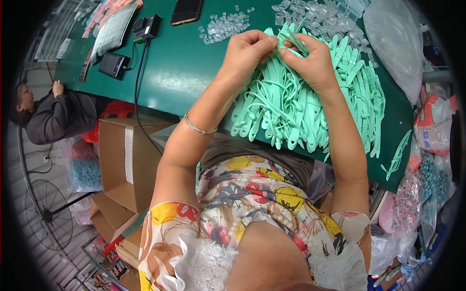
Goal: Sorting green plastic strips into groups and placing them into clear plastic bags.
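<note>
A big heap of mint-green plastic straps point(296, 114), some with ridged bands and rounded ends, lies along the near edge of the green table. Over its far side my two hands meet, fingertips close together. My right hand point(313, 63) is closed around a few green straps point(297, 44) that stick up between thumb and fingers. My left hand point(247, 52) pinches with thumb and forefinger right beside them; whatever is in that pinch is too small and covered to make out. Just past my hands lie a small pile of clear plastic pieces point(225, 28) and a larger clear pile point(323, 19).
On the green table point(179, 65) are a phone point(186, 10), a black device point(114, 65), a charger point(145, 28) with a cable, and a stack of pale strips point(114, 29). A clear bag point(395, 43) stands right. Cardboard boxes point(128, 162), a fan point(47, 213) and another person point(60, 116) are left.
</note>
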`<action>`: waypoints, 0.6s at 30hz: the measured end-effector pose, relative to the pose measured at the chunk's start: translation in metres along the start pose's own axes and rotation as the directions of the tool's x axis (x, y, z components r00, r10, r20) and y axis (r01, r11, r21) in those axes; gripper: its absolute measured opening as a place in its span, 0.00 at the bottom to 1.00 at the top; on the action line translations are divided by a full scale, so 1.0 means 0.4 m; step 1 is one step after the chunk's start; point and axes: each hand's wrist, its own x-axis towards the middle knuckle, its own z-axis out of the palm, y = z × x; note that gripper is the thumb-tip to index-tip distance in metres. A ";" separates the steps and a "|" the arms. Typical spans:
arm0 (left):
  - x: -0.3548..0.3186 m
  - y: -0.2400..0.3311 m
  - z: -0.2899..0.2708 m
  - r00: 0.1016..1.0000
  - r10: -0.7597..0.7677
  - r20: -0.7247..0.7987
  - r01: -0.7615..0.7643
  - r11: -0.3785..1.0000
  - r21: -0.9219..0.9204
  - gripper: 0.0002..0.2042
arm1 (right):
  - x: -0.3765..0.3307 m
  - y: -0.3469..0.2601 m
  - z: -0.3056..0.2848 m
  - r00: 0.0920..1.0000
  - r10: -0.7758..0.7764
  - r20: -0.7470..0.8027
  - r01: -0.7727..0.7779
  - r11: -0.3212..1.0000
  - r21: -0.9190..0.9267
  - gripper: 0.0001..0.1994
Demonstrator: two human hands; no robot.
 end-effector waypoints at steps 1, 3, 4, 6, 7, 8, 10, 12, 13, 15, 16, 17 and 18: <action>0.001 -0.005 -0.002 1.000 0.001 0.000 -0.001 1.000 -0.001 0.08 | 0.000 -0.001 0.001 1.000 0.005 -0.012 -0.004 1.000 0.014 0.12; 0.000 -0.010 -0.006 0.999 0.013 -0.039 -0.018 0.990 -0.139 0.08 | 0.001 -0.001 0.004 1.000 0.001 0.008 -0.001 1.000 0.016 0.12; -0.002 -0.009 -0.007 0.999 0.012 -0.039 -0.017 0.990 -0.138 0.08 | 0.002 -0.002 0.006 1.000 -0.003 0.028 0.003 1.000 0.018 0.12; -0.001 0.000 -0.002 1.000 -0.018 0.022 0.021 0.994 -0.111 0.08 | -0.002 -0.002 0.010 0.998 -0.065 -0.010 0.066 0.997 0.043 0.12; 0.001 0.001 0.000 1.000 -0.017 0.022 0.020 0.994 -0.111 0.08 | -0.003 -0.002 0.012 0.991 -0.125 -0.049 0.128 0.989 0.067 0.12; 0.001 0.003 0.000 0.998 -0.047 0.046 0.051 0.994 -0.099 0.07 | -0.002 -0.001 0.010 0.991 -0.126 -0.049 0.129 0.989 0.068 0.12; 0.001 0.001 0.000 0.995 -0.076 0.070 0.082 0.993 -0.087 0.07 | 0.001 0.006 0.002 0.994 -0.105 -0.009 0.105 0.994 -0.022 0.11; 0.001 -0.010 0.002 1.000 -0.011 0.002 0.011 0.994 -0.111 0.06 | 0.000 0.008 0.001 0.996 -0.087 -0.007 0.087 0.995 -0.046 0.10; -0.001 -0.011 -0.001 1.000 -0.011 0.000 0.011 0.994 -0.112 0.06 | -0.001 0.009 0.001 0.998 -0.070 -0.008 0.069 0.995 -0.071 0.10; -0.002 -0.008 -0.009 1.000 0.003 -0.030 -0.007 0.992 -0.129 0.06 | -0.001 0.005 0.003 0.998 -0.053 -0.022 0.052 0.998 -0.041 0.10; 0.000 -0.006 -0.010 1.000 0.004 -0.030 -0.008 0.991 -0.130 0.06 | 0.000 0.003 0.004 0.999 -0.035 -0.037 0.035 0.999 -0.010 0.10; 0.003 -0.005 -0.011 0.998 0.003 -0.067 -0.015 0.983 -0.180 0.07 | 0.000 0.006 0.001 0.999 -0.035 -0.037 0.034 0.999 -0.011 0.10; 0.006 -0.005 -0.012 0.995 0.000 -0.103 -0.024 0.973 -0.230 0.08 | 0.001 0.010 -0.003 1.000 0.001 -0.027 -0.001 1.000 0.007 0.11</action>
